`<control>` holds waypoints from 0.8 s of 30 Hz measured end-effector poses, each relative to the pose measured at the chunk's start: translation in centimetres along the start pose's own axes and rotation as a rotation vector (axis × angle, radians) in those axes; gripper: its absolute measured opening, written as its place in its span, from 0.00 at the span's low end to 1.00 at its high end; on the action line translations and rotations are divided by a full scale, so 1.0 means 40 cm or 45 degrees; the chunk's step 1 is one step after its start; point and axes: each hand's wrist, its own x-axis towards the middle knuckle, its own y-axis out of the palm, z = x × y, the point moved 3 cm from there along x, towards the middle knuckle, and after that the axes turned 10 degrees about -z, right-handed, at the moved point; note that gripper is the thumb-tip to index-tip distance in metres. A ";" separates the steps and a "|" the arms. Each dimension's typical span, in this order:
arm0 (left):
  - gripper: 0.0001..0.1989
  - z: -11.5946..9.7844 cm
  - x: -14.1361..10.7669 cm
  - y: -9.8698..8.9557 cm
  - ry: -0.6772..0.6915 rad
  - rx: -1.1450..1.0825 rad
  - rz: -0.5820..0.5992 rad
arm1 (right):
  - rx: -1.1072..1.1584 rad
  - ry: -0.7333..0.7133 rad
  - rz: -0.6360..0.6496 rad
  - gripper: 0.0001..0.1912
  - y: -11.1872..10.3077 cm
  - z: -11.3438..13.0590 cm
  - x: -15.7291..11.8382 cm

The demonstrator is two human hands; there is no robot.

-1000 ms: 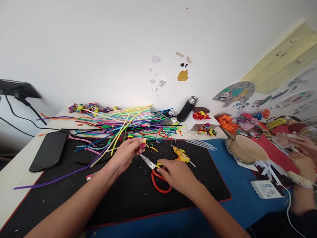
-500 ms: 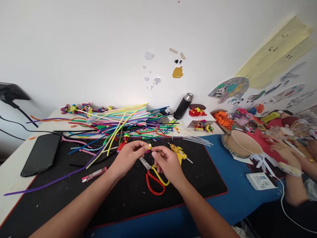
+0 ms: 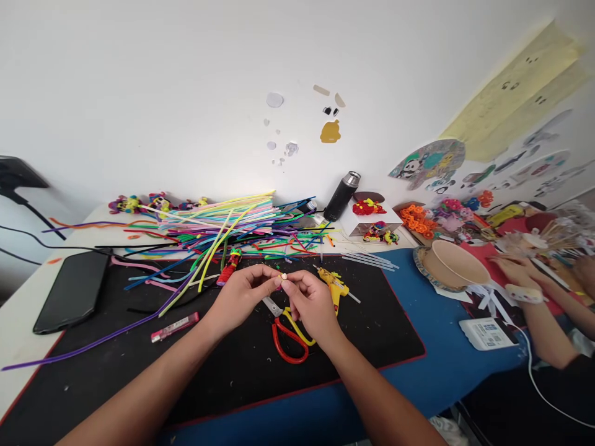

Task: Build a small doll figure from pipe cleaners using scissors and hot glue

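My left hand [image 3: 248, 294] and my right hand [image 3: 310, 303] meet above the black mat [image 3: 223, 378], thumbs and forefingers pinched round a small craft piece [image 3: 283, 277] with a pale, round top. Most of the piece is hidden by the fingertips. Scissors [image 3: 290, 341] with red and yellow handles lie below the hands. Just right of my right hand is a yellow glue gun [image 3: 334, 286]. Behind my left hand rests a small red and green figure [image 3: 229, 266].
A heap of coloured pipe cleaners [image 3: 218, 217] lies at the back, a phone [image 3: 74, 288] and a pink lighter-like item [image 3: 174, 327] to the left. Near the wall stands a black flask [image 3: 343, 195]. Another person's hands [image 3: 525, 279] work beyond a bowl [image 3: 458, 263] at right.
My right fingertips have closed in on the small piece and now touch it beside my left fingertips. The view has shifted slightly. The other person's arms have moved.
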 end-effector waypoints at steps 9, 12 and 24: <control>0.18 -0.004 0.003 -0.003 -0.003 0.025 0.036 | -0.016 -0.009 -0.012 0.18 -0.002 -0.004 -0.002; 0.20 -0.003 0.003 -0.001 -0.020 0.020 0.036 | 0.031 0.019 -0.016 0.18 0.002 -0.014 -0.001; 0.16 0.015 0.005 0.000 0.029 -0.003 0.037 | 0.096 0.099 -0.009 0.20 -0.008 -0.038 -0.007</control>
